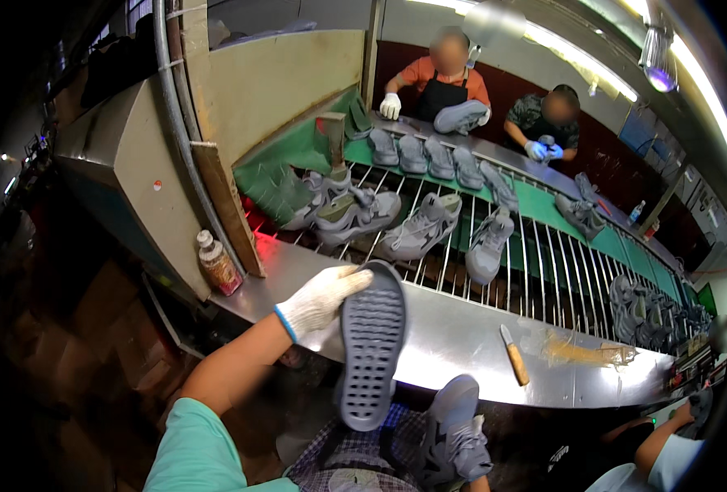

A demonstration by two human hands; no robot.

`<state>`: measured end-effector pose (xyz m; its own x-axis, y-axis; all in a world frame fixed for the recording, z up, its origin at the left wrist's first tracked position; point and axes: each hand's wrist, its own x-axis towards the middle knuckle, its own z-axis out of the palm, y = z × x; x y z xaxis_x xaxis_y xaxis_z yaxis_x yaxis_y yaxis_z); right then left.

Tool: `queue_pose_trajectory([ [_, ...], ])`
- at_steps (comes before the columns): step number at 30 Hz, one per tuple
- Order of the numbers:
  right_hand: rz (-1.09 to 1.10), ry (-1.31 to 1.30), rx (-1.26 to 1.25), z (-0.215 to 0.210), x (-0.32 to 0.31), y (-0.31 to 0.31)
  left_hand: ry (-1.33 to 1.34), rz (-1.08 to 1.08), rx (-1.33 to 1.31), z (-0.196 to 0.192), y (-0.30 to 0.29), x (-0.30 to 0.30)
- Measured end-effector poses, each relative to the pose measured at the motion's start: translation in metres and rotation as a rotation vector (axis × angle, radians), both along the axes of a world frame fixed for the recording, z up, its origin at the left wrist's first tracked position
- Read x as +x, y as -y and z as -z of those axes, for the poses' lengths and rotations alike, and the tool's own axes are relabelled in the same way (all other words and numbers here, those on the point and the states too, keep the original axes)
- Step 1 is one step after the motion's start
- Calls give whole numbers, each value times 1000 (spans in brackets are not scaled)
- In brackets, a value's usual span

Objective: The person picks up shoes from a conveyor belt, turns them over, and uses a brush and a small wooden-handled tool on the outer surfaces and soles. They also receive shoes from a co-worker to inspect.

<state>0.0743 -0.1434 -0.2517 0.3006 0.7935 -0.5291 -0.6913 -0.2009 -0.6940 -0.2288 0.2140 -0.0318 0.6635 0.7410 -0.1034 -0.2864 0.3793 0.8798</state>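
My left hand (327, 302), in a white knit glove with a blue cuff, grips the upper end of a grey shoe sole (371, 353). The sole is held upright, its side with rows of small holes facing me. At the lower right, my right hand (480, 425) is mostly hidden behind a grey sneaker (447, 435) that it holds, toe up. Only a bit of pale glove and the wrist below show. Right of the sole, a short knife (514, 356) with a wooden handle lies on the metal ledge (437, 328).
Beyond the ledge runs a rod conveyor (535, 271) carrying grey sneakers (425, 227). Several grey soles (439, 158) line a green strip behind it. Two people (449, 78) work across. A bottle (218, 262) stands by the left post; another person's arm (663, 443) is at the lower right.
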Motion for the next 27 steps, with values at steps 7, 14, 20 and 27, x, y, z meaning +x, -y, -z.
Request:
queue_pose_trajectory([
  [7, -138, 54, 315, -64, -2, -40, -31, 167, -29, 31, 39, 55],
  [14, -248, -21, 435, -47, -38, -20, -142, 270, 486, 48, 133, 82],
  [20, -133, -202, 223, -54, -61, 7, -122, 407, 514, 38, 132, 69],
  [27, 15, -197, 125, -10, -60, 34, -162, 414, 852, 28, 136, 68],
])
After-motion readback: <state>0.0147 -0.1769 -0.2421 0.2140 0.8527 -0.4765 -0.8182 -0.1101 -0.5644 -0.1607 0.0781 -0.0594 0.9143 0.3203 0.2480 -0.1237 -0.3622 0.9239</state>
